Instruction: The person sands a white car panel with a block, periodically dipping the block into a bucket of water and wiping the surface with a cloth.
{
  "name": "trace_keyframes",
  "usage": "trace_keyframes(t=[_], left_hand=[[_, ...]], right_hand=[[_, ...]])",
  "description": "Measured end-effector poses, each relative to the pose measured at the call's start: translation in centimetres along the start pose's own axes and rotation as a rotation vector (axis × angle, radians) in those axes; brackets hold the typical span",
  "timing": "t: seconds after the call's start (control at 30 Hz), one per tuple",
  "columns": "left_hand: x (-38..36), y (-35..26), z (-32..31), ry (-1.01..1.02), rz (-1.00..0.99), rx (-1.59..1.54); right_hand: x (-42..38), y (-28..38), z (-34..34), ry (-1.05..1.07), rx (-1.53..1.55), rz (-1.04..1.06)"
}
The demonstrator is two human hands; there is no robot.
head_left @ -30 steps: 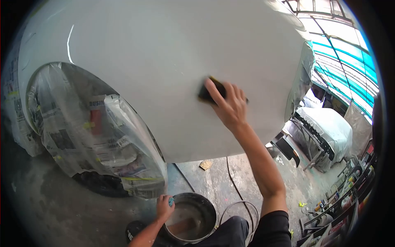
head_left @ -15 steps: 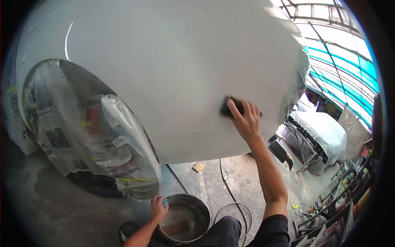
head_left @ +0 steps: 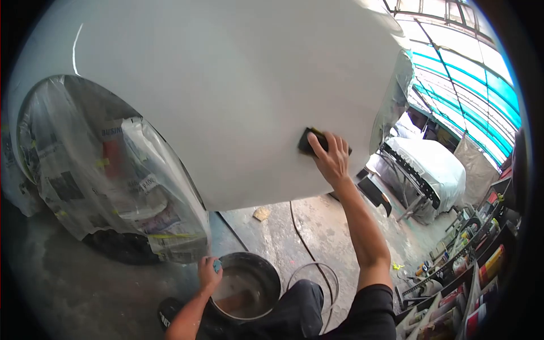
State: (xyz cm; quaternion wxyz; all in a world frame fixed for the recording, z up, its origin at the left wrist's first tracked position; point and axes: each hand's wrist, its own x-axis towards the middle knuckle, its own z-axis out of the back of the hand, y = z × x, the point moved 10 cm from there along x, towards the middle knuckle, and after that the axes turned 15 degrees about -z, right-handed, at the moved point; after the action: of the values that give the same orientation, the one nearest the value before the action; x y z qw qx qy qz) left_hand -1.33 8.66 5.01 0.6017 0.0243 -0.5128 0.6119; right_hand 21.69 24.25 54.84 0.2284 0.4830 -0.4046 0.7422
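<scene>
I am looking at a dark sanding block (head_left: 309, 141) with a thin yellow edge, lying flat against the white car panel (head_left: 226, 85), low on the panel and toward its masked right end. The panel is looking smooth and matte white. On the newspaper masking (head_left: 113, 175) taped over the wheel under the panel's arch, letters reading "BUSIN" are showing; the rest is too small for me to read. My right hand (head_left: 330, 158) is pressing the block to the panel, its fingers (head_left: 340, 144) lying nearly straight and spread over the block. My left hand (head_left: 208, 275) is resting on the rim of the metal bucket (head_left: 271, 277) below the panel, fingers curled around a small blue thing (head_left: 217, 264).
</scene>
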Motion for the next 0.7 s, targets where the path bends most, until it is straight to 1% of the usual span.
trace_keyframes(t=[0.07,0.13,0.23,0.3,0.33,0.37,0.47,0.53,0.57,0.67,0.7], left_hand=[[0.3,-1.0,0.8,0.002,-0.021,-0.001],[0.4,-1.3,0.9,0.006,-0.03,0.007],[0.5,-1.4,0.8,0.023,-0.042,0.011],[0.4,-1.6,0.9,0.055,-0.015,0.013],[0.5,-1.6,1.0,0.062,-0.004,0.012],[0.6,-1.3,0.8,0.048,-0.008,0.012],[0.0,-0.6,0.0,0.041,-0.01,0.01],[0.4,-0.8,0.3,0.053,-0.014,0.023],[0.4,-0.9,0.2,0.053,-0.014,0.026],[0.4,-1.1,0.5,0.065,-0.013,0.037],[0.6,-1.5,0.7,0.069,-0.013,0.041]], right_hand=[[4.0,3.7,0.1,-0.035,0.047,0.004],[8.9,9.0,0.1,-0.077,0.14,0.011],[8.6,9.1,0.1,-0.097,0.183,0.071],[3.0,4.8,-0.3,0.057,0.064,0.081],[-1.1,1.8,0.1,0.065,0.079,0.035],[-3.5,-0.2,0.2,0.065,0.093,-0.001],[-4.1,0.7,-0.1,0.008,0.035,-0.022],[0.6,6.5,-0.3,-0.028,0.068,0.015],[2.6,9.1,-0.9,0.009,0.122,0.006],[2.6,8.8,-1.0,0.013,0.191,0.034],[0.8,6.7,-0.9,0.043,0.152,0.031]])
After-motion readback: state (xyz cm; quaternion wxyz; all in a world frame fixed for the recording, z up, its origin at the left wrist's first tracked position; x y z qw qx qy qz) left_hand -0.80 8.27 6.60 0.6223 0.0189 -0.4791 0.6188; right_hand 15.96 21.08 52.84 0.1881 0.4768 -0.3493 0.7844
